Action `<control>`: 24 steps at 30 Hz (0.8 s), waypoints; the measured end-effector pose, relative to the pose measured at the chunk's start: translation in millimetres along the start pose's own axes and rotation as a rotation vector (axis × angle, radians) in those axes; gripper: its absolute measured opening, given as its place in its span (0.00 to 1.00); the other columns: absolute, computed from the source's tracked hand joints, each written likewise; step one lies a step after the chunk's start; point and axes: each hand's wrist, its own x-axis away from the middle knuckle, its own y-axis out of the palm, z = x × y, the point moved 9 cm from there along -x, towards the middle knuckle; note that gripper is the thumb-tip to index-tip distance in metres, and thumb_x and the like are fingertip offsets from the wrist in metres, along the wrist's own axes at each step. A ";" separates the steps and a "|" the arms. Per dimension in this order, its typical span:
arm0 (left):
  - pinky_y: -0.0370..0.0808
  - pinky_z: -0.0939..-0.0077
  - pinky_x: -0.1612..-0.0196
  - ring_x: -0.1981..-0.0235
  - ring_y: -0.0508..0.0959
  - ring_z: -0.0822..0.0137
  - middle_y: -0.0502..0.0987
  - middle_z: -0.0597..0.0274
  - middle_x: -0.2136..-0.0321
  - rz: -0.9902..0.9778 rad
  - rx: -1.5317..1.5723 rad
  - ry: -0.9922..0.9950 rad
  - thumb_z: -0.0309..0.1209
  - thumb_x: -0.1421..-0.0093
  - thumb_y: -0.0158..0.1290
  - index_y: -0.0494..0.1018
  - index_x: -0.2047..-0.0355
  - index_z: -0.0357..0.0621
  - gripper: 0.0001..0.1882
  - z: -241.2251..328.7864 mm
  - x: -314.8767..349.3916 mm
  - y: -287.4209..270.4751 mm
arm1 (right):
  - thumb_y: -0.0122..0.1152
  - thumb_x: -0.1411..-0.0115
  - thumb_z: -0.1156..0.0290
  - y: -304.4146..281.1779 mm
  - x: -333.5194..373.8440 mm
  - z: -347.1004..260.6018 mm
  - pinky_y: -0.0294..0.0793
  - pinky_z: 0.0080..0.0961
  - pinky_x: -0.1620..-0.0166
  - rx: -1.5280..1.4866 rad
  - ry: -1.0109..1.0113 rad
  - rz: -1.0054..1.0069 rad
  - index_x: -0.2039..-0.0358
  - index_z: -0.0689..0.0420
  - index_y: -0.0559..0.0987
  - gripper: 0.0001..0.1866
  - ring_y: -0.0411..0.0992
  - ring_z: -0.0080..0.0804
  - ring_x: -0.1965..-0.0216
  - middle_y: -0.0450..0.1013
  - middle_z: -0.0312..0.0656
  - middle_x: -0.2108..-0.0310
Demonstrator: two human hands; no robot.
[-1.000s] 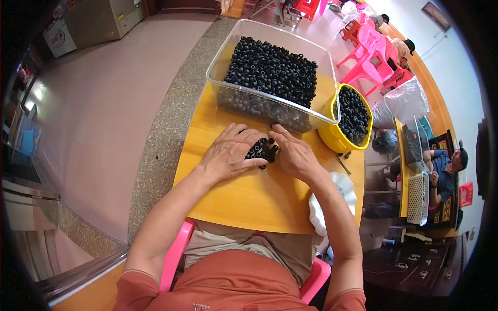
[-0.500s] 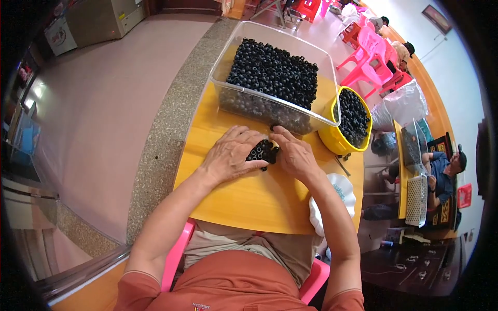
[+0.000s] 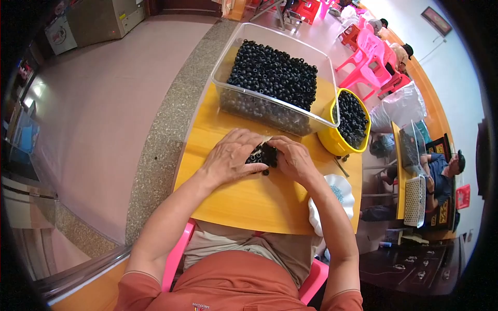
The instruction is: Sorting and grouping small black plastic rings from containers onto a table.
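Note:
Small black rings (image 3: 263, 153) lie in a heap on the yellow wooden table (image 3: 249, 202). My left hand (image 3: 234, 150) curves round the heap from the left, its thumb stretched along the near side. From the right, my right hand (image 3: 293, 155) closes on the same heap with bent fingers. The fingertips of both hands almost meet at the far side, where a pale sliver shows that I cannot make out. One ring sits apart just in front of the heap. My hands hide much of the heap.
Beyond my hands stands a clear plastic bin (image 3: 275, 111) of black rings. Right of it is a yellow bucket (image 3: 358, 143) of more. A white scalloped dish (image 3: 348, 205) with bluish bits lies by my right forearm. Farther right, a seated person (image 3: 442, 168) works at another table.
My right hand's fingers have moved in toward my left fingertips, narrowing the gap at the far side. The dark ring near the right fingertips no longer shows there.

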 end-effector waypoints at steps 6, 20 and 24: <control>0.62 0.57 0.38 0.44 0.68 0.48 0.73 0.48 0.49 0.019 0.001 0.038 0.52 0.48 0.61 0.69 0.48 0.36 0.36 6.5 1.5 -1.0 | 0.50 0.48 0.84 -13.2 9.0 -4.4 0.75 0.37 0.54 -0.067 -0.015 0.115 0.61 0.63 0.79 0.15 0.75 0.53 0.58 0.76 0.50 0.57; 0.71 0.53 0.46 0.51 0.73 0.44 0.74 0.49 0.57 0.361 0.053 0.197 0.40 0.50 0.65 0.73 0.58 0.38 0.24 83.7 23.4 -34.3 | 0.57 0.41 0.79 -178.8 -17.5 -0.8 0.75 0.22 0.64 0.066 0.021 0.409 0.63 0.64 0.80 0.07 0.77 0.29 0.67 0.78 0.44 0.65; 0.76 0.62 0.52 0.56 0.77 0.52 0.75 0.54 0.59 0.255 0.402 0.299 0.38 0.48 0.64 0.74 0.60 0.39 0.20 152.1 43.5 0.1 | 0.55 0.44 0.80 -157.5 -70.2 37.8 0.76 0.27 0.63 0.224 0.008 0.144 0.63 0.63 0.80 0.09 0.78 0.37 0.67 0.78 0.46 0.64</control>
